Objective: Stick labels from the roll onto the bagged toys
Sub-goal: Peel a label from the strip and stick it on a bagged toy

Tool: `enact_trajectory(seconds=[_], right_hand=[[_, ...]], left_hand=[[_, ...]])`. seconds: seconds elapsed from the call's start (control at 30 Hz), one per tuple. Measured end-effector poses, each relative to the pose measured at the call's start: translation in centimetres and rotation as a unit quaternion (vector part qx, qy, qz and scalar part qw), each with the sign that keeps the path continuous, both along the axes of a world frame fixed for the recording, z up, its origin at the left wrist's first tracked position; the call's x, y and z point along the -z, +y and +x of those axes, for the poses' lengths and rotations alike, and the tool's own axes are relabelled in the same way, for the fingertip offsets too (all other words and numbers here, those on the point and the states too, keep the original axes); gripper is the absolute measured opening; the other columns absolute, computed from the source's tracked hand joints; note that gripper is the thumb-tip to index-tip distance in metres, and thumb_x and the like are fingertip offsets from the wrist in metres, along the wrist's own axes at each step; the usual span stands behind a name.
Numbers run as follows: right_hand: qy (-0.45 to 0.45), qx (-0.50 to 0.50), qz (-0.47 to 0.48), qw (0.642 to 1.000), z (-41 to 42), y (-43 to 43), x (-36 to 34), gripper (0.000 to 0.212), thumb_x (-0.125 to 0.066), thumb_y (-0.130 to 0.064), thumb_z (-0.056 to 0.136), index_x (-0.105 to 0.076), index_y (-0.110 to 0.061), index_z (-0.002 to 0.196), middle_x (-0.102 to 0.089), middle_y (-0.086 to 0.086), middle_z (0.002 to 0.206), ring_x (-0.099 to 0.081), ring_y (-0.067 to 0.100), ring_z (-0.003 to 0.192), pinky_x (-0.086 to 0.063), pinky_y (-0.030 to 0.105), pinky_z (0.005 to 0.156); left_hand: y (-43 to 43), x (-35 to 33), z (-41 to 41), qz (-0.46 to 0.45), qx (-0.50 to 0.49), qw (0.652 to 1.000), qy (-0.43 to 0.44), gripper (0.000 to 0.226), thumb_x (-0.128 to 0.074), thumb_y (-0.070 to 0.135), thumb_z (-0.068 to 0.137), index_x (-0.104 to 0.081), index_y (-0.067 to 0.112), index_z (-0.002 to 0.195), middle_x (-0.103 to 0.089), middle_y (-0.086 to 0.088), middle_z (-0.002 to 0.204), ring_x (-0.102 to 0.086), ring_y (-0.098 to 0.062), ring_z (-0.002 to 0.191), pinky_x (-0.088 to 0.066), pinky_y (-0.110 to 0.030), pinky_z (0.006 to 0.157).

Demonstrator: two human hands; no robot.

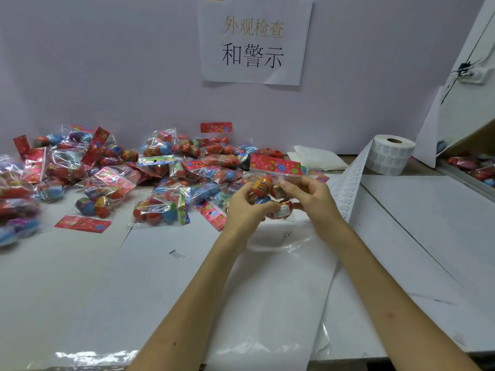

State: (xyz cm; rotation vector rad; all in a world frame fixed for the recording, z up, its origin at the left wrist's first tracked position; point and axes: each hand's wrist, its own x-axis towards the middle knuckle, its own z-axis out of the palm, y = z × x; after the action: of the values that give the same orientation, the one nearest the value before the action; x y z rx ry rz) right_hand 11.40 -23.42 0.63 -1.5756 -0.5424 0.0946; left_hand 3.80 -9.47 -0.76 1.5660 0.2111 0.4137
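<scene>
Both hands hold one bagged toy (pixel 270 183) above the table (pixel 401 236); the left hand (pixel 245 207) grips its lower edge, the right hand (pixel 308 199) pinches its side; the label roll (pixel 389 156) stands well right.

Left and centre of the frame: a pile of bagged toys (pixel 160 207), clear plastic over red, blue and orange eggs. The held bag (pixel 274 165) at centre has a red header card patterned with blue, yellow and green flowers. Upper right, the label roll (pixel 389 156) is white with fine grey print. The table (pixel 80 290) is white.
</scene>
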Motion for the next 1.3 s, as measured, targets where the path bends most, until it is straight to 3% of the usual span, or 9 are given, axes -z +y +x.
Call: enact_trajectory(seconds=[0.13,0.33,0.47,0.63,0.8,0.93,1.0,1.17,1.3], right_hand=[[0.016,0.020,0.000,1.000,0.3,-0.1,0.1,0.007,-0.073,-0.010,0.089,-0.071,-0.016,0.089,-0.074,-0.006,0.074,-0.071,0.011,0.075,-0.056,0.028,0.066],[-0.018,0.026,-0.022,0.999,0.4,-0.5,0.0,0.012,-0.073,-0.006,0.089,-0.069,-0.016,0.082,-0.070,-0.007,0.068,-0.067,0.007,0.066,-0.052,0.024,0.063],[-0.039,0.012,-0.032,0.999,0.1,-0.4,0.0,0.014,-0.074,-0.007,0.089,-0.070,-0.019,0.081,-0.070,-0.008,0.067,-0.064,0.005,0.062,-0.049,0.018,0.057],[-0.040,-0.015,-0.066,0.997,0.0,-0.3,0.1,0.012,-0.075,-0.012,0.089,-0.070,-0.019,0.081,-0.070,-0.006,0.064,-0.063,0.005,0.059,-0.051,0.018,0.056],[-0.034,-0.037,-0.103,0.993,-0.1,-0.1,0.2,0.006,-0.073,-0.021,0.092,-0.073,-0.019,0.087,-0.074,0.002,0.073,-0.067,0.011,0.066,-0.053,0.022,0.058],[-0.038,-0.023,-0.098,0.994,0.3,-0.4,0.1,0.012,-0.069,-0.032,0.095,-0.073,-0.022,0.089,-0.074,-0.001,0.078,-0.068,0.011,0.068,-0.054,0.025,0.061],[-0.050,-0.017,-0.095,0.994,0.5,-0.8,-0.1,0.003,-0.070,-0.021,0.094,-0.073,-0.022,0.095,-0.073,-0.001,0.077,-0.064,0.010,0.065,-0.054,0.026,0.061],[-0.039,-0.004,-0.071,0.997,0.8,-1.4,-0.6,0.017,-0.067,0.002,0.087,-0.072,-0.015,0.083,-0.069,0.003,0.065,-0.058,0.013,0.056,-0.051,0.025,0.056],[0.012,-0.008,-0.060,0.998,1.5,-2.5,-0.8,0.010,-0.070,-0.004,0.087,-0.070,-0.011,0.080,-0.071,0.006,0.068,-0.064,0.017,0.057,-0.052,0.028,0.054]], left_hand=[[-0.2,-0.1,-0.2,0.023,0.021,0.999,0.009,0.039,-0.080,0.008,0.082,-0.067,0.019,0.117,-0.073,-0.002,0.107,-0.070,-0.019,0.097,-0.052,-0.015,0.062],[-0.4,-0.4,-0.5,-0.005,0.048,0.998,0.027,0.015,-0.070,0.044,0.093,-0.072,0.030,0.097,-0.076,0.015,0.084,-0.070,-0.005,0.085,-0.057,-0.024,0.074],[-0.3,-0.5,-0.3,-0.037,0.004,0.999,0.027,0.021,-0.066,0.042,0.096,-0.076,0.024,0.101,-0.076,0.000,0.100,-0.069,-0.018,0.100,-0.060,-0.037,0.088],[-0.2,-0.3,-0.1,-0.051,-0.043,0.998,-0.004,0.014,-0.066,0.023,0.096,-0.074,0.021,0.084,-0.072,0.014,0.071,-0.070,0.004,0.071,-0.051,-0.011,0.055],[0.2,-0.2,0.0,-0.035,-0.067,0.997,-0.006,0.025,-0.067,0.014,0.093,-0.072,0.023,0.070,-0.070,0.014,0.064,-0.068,0.004,0.068,-0.047,-0.008,0.052],[0.2,-0.3,0.0,-0.038,-0.059,0.997,0.013,0.023,-0.071,0.013,0.091,-0.075,0.023,0.070,-0.075,0.001,0.077,-0.073,-0.012,0.080,-0.054,-0.020,0.062],[0.2,-0.3,0.0,-0.041,-0.041,0.998,0.028,0.022,-0.071,0.010,0.090,-0.077,0.019,0.070,-0.077,-0.001,0.075,-0.073,-0.010,0.075,-0.055,-0.018,0.059],[-0.3,-0.5,-0.2,-0.036,-0.007,0.998,0.041,0.009,-0.069,0.020,0.096,-0.076,0.018,0.091,-0.076,0.007,0.079,-0.070,0.005,0.068,-0.049,-0.008,0.053],[0.0,-0.3,-0.5,-0.035,-0.025,0.998,0.036,0.017,-0.074,0.033,0.091,-0.075,0.019,0.101,-0.078,0.008,0.085,-0.073,-0.005,0.079,-0.055,-0.021,0.063]])
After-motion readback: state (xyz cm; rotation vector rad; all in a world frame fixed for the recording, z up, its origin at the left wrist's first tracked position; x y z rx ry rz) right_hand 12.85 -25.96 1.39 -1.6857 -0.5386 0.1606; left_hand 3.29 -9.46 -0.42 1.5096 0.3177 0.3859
